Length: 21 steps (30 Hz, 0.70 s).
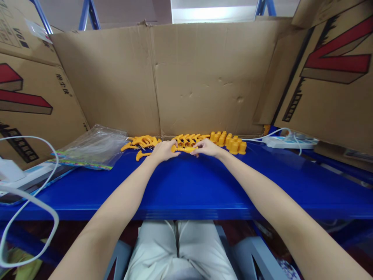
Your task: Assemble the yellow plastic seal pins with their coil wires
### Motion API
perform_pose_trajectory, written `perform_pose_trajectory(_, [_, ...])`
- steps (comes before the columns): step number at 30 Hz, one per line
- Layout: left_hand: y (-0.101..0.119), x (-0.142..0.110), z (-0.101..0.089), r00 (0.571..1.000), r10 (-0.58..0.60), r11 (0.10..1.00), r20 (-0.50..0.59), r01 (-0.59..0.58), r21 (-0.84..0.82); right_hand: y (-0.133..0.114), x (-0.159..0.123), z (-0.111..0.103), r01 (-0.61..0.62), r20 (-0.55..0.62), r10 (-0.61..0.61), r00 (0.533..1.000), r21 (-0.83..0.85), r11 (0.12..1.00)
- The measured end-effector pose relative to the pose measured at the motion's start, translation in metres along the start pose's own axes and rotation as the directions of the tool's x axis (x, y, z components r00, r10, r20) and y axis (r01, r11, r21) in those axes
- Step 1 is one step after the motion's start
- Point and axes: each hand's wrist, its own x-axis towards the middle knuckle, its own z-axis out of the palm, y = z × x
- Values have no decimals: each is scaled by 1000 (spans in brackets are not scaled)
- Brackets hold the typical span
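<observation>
I hold a small yellow plastic piece (pixel 185 149) between my two hands, just above the blue table (pixel 189 186). My left hand (pixel 164 150) pinches one end with its fingers closed on it, and my right hand (pixel 207 147) pinches the other end the same way. I think I grip both ends so the piece stays still while I work on it.

Right behind the piece lies a bunch of yellow hook-shaped parts (pixel 189 139). To the left of the piece is another heap of curved yellow parts (pixel 141 142). To the right of it, yellow caps (pixel 229 142) stand close together in rows. They all sit near my hands, probably so I can grab them fast.

Farther left of the piece is a clear plastic bag (pixel 93 147) with a colored edge. A white cable (pixel 27 202) loops by the table's left end. Far right of the piece lies a white power strip (pixel 287 142).

A cardboard wall (pixel 180 77) stands behind everything. The cardboard boxes (pixel 26 97) at the sides have red and black shapes and some black writing, too small for me to read.
</observation>
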Motion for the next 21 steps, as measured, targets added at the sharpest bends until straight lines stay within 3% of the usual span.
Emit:
perform_pose_trajectory(8, [-1, 0, 0, 1000, 6, 1000, -7, -6, 2, 1, 1, 2, -61, -9, 62, 998, 75, 995])
perform_pose_trajectory(12, [-4, 1, 1, 1000, -19, 1000, -21, 19, -21, 6, 3, 5, -21, -37, 22, 999, 29, 999])
perform_pose_trajectory(16, [-8, 2, 5, 997, -83, 992, 5, 83, -89, 5, 2, 7, 77, -54, -89, 995, -202, 976])
perform_pose_trajectory(21, [-14, 2, 7, 993, -105, 985, 59, 112, -132, -4, -3, 11, 148, -27, -192, 981, -538, 830])
